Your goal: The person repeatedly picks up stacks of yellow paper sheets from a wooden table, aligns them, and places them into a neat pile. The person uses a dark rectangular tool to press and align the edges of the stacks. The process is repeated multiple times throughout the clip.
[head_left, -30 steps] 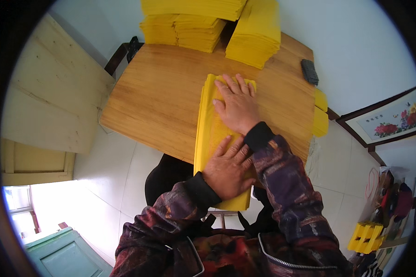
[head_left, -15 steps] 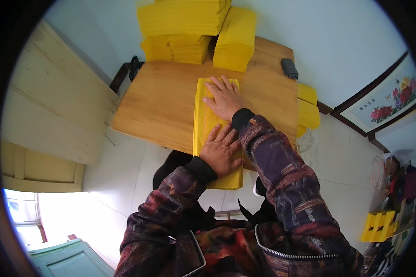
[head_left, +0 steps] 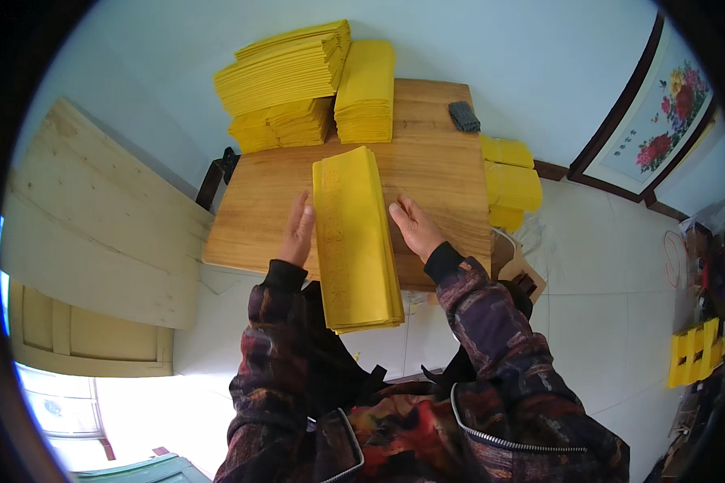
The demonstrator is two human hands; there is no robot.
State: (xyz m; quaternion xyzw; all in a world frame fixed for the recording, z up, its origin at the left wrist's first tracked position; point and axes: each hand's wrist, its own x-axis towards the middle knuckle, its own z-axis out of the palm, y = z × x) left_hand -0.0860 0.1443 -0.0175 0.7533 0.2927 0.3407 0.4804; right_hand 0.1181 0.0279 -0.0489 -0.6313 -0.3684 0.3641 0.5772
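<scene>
A long stack of yellow paper sheets lies lengthwise in front of me, its near end projecting past the table's front edge. Faint reddish printing runs down its left part, and the sheets sit slightly uneven at the lower right corner. My left hand is upright along the left side of the stack, fingers straight; whether it touches the paper I cannot tell. On the other side my right hand is open, thumb toward the stack, with a small gap between them.
Tall piles of folded yellow paper stand at the back of the wooden table. A dark grey block lies at its far right. More yellow bundles are beside the table. A pale board leans at left; a framed flower picture stands at right.
Both hands have left the top of the stack and moved apart to its two sides. The stack now sits turned a little, and the view has shifted.
</scene>
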